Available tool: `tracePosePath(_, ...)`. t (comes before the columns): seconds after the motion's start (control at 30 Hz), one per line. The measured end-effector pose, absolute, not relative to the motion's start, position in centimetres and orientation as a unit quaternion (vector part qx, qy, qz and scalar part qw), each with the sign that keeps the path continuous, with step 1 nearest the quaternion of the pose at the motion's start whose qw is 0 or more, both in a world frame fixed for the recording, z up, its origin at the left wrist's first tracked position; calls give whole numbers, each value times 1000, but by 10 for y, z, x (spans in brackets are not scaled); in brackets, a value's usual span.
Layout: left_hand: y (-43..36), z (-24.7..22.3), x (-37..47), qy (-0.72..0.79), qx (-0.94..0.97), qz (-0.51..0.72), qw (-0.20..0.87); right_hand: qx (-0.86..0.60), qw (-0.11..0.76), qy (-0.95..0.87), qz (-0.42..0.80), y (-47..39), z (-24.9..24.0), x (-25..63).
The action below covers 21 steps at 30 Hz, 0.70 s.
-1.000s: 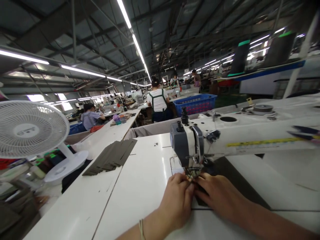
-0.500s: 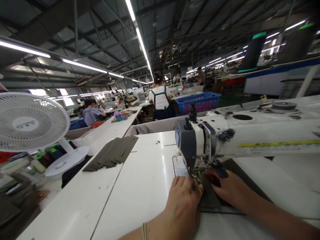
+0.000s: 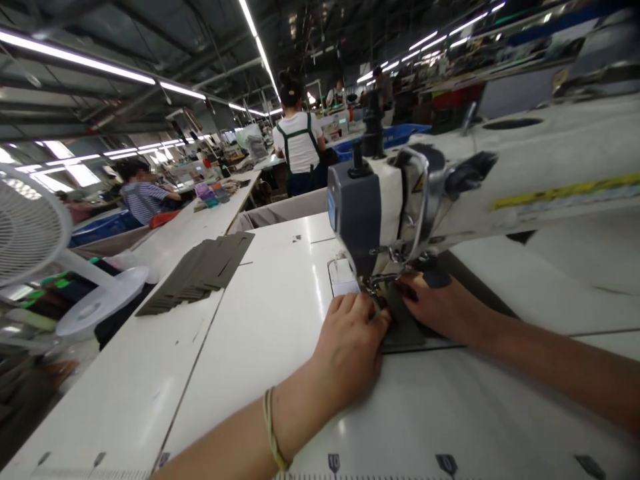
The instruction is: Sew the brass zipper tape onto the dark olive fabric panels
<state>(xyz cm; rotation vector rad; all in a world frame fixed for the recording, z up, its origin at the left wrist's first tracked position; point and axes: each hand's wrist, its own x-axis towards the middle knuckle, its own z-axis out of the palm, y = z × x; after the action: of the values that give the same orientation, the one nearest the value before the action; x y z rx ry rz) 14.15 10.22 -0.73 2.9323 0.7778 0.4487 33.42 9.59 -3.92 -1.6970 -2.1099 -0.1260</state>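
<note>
A flat piece of dark olive fabric (image 3: 404, 332) lies under the needle end of a white and grey sewing machine (image 3: 357, 213). My left hand (image 3: 347, 343) is at the fabric's left edge, fingers bent and pressed together on it close to the presser foot; a band circles that wrist. From the right, my right hand (image 3: 445, 307) reaches in beneath the machine arm, thumb and fingers closed on the cloth, with its fingertips partly hidden by the machine. More dark fabric (image 3: 480, 293) extends behind that hand.
Overlapping olive fabric pieces (image 3: 197, 273) lie on the white table (image 3: 270, 320) to the left. A white fan (image 3: 103, 303) stands beyond them. Ruler marks (image 3: 333, 463) run along the near edge. Co-workers (image 3: 300, 143) sit at machines ahead, near a blue basket (image 3: 407, 133).
The view has tipped down and shifted, so the machine and hands appear higher and more to the left. Both hands stay on the fabric by the needle.
</note>
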Motion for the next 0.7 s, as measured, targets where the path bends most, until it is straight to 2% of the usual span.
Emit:
tracePosePath(0.2,103,-10,143,244,958,148,33,-699,148,-697,-60,102,-33,324)
tracePosePath(0.37,103,-11,141,248,956,156,35,-691,183,-696,-72,101,-31,322)
tracePosePath(0.47,100,-14,133,255,949,178,54,-617,228,-750,-71,80,-30,322)
tracePosePath(0.6,97,-23,126,250,929,262,75,-421,309,-850,-72,41,-38,323)
tracePosePath(0.7,96,-28,127,213,935,278,58,-367,339,-865,-43,28,-44,323)
